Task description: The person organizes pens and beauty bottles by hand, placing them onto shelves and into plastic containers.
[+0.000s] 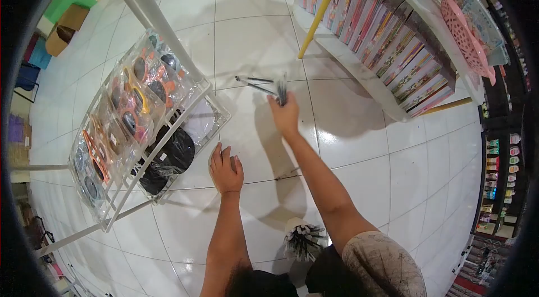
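Note:
My right hand (286, 116) is closed around a small bunch of thin, dark, pen-like sticks (282, 90), blurred at the top. Just left of the bunch, a few loose black pen-like sticks (256, 84) lie on the white tiles. My left hand (226, 171) is at the floor beside the rack, fingers apart and holding nothing that I can see. Close to my body stands a white round container (290, 228) filled with many dark sticks. Another thin stick-like thing (288, 174) lies on the floor between my forearms.
To the left, a white wire rack (210, 88) carries bagged sunglasses (135, 97) and black packaged items (168, 153). A shelf (365, 75) with rows of thin books (382, 33) and yellow legs stands at upper right. A pink basket (463, 33) sits on top.

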The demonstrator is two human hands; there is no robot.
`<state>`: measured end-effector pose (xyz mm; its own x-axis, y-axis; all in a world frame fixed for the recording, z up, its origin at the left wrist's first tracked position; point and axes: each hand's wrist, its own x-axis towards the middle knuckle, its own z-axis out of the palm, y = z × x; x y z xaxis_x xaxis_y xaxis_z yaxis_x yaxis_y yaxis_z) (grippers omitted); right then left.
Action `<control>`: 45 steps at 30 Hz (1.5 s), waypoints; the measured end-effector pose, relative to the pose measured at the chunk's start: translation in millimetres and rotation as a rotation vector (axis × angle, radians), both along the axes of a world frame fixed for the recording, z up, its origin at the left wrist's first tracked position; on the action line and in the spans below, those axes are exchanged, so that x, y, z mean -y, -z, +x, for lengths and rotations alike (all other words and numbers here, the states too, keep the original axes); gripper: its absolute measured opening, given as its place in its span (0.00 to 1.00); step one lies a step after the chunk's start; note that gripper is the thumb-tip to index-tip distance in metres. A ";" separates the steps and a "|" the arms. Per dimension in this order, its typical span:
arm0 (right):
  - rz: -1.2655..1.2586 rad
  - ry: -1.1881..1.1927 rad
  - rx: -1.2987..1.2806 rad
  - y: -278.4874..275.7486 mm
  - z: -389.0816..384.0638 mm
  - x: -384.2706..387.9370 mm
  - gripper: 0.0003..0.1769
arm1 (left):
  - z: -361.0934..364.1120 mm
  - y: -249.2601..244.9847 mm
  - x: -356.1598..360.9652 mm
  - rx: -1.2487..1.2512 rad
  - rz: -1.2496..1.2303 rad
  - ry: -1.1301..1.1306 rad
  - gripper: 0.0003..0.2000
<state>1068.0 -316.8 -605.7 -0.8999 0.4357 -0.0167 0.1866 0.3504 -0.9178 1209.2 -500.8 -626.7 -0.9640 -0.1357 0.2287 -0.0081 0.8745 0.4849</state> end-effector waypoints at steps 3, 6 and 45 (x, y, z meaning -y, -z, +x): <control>0.226 0.029 0.149 -19.1 -26.4 -26.9 0.20 | 0.7 0.5 -0.7 0.012 -0.015 -0.007 0.17; 0.415 -0.015 0.249 2.4 -49.7 -37.3 0.24 | -0.2 3.3 0.9 0.003 -0.033 0.002 0.16; 0.674 -0.076 0.390 13.9 -152.9 51.7 0.38 | -1.6 -1.1 -0.6 0.083 -0.056 -0.004 0.19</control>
